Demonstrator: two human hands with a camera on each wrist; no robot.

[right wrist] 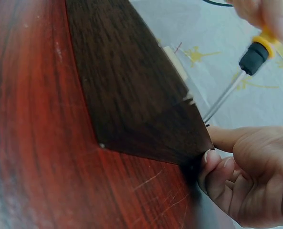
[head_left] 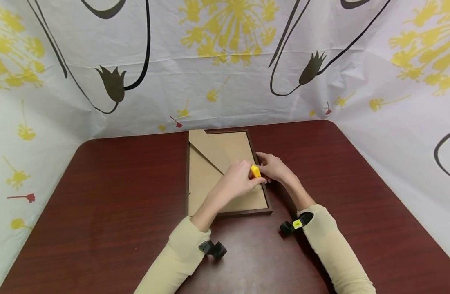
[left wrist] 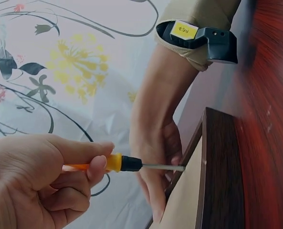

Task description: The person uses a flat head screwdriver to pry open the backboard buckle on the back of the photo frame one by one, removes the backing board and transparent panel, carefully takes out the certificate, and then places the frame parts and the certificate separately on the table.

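Observation:
A dark wooden picture frame (head_left: 227, 213) lies face down on the table, its tan backing board (head_left: 202, 188) upward. My left hand (head_left: 233, 179) grips a screwdriver (left wrist: 131, 163) by its yellow handle, with the black collar and metal shaft showing. In the left wrist view the blade tip meets the frame's inner edge, beside the backing board. My right hand (head_left: 276, 167) holds the frame's right side, thumb on top and fingers curled against its outer side, as the right wrist view shows. A tan stand flap (head_left: 210, 149) lies diagonally across the board's upper part.
The dark red wooden table (head_left: 136, 183) extends around the frame on all sides. Behind it hangs a white sheet (head_left: 155, 53) with printed flowers. Black wrist cameras (head_left: 218, 250) sit on both cuffs, above the tabletop.

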